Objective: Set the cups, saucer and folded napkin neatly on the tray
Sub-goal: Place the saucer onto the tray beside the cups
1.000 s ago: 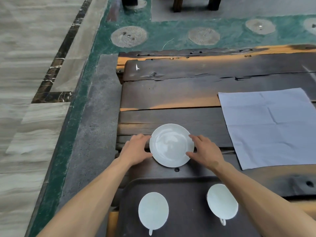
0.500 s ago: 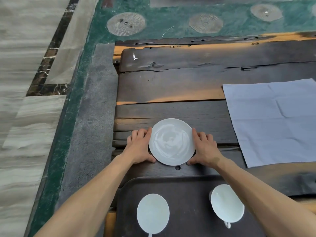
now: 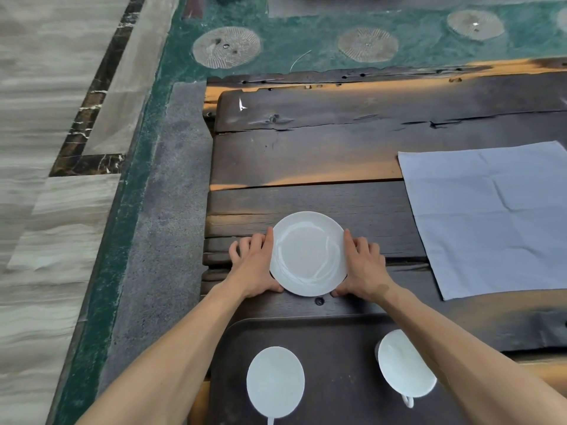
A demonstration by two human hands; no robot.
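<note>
Your one head camera looks forward and steeply down, close over the table's (image 3: 306, 154) near left corner.

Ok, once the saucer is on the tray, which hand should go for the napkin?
The right hand. The napkin lies flat on the table off to its side, while the left hand sits on the far side of the saucer.
</note>
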